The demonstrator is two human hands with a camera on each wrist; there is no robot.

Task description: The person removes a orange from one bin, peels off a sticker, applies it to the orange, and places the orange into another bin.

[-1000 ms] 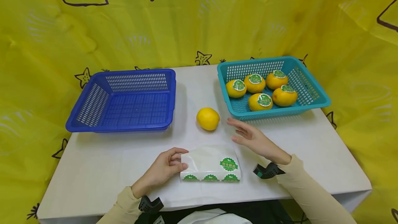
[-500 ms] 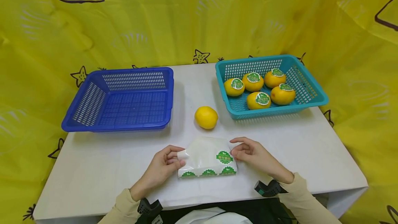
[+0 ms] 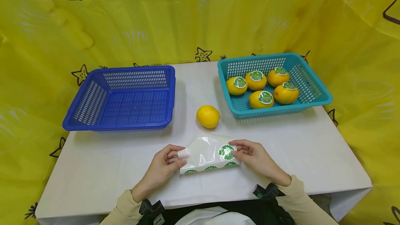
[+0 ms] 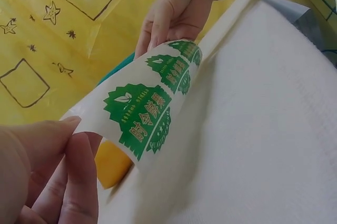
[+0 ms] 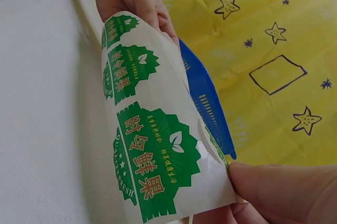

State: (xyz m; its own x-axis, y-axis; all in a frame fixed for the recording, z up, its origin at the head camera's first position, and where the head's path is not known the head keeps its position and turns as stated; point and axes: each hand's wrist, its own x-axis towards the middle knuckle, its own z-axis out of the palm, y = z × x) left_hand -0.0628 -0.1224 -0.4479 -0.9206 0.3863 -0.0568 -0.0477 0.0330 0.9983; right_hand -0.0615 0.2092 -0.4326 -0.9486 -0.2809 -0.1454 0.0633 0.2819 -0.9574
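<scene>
Between both hands is a bent, glossy white sheet of green fruit stickers (image 3: 201, 153), with its printed badges facing the wrist cameras. My left hand (image 3: 162, 167) pinches the sheet's left edge between thumb and fingers. At the opposite edge, my right hand (image 3: 257, 157) pinches it beside a green sticker; the right wrist view shows the thumb (image 5: 284, 187) on top of the sheet (image 5: 158, 155). A plain yellow lemon (image 3: 208, 116) lies on the table just beyond the sheet, touched by neither hand. It is partly hidden behind the sheet in the left wrist view.
A blue plastic basket (image 3: 115, 127) with nothing in it stands at the back left. The teal basket (image 3: 281, 110) at the back right holds several lemons (image 3: 261, 99) bearing green stickers. The white-covered table (image 3: 103, 176) meets a yellow curtain (image 3: 175, 20) behind.
My right hand has come down from near the teal basket and taken hold of the sheet's right edge. The sheet has tilted and bent, while my left hand has kept its hold.
</scene>
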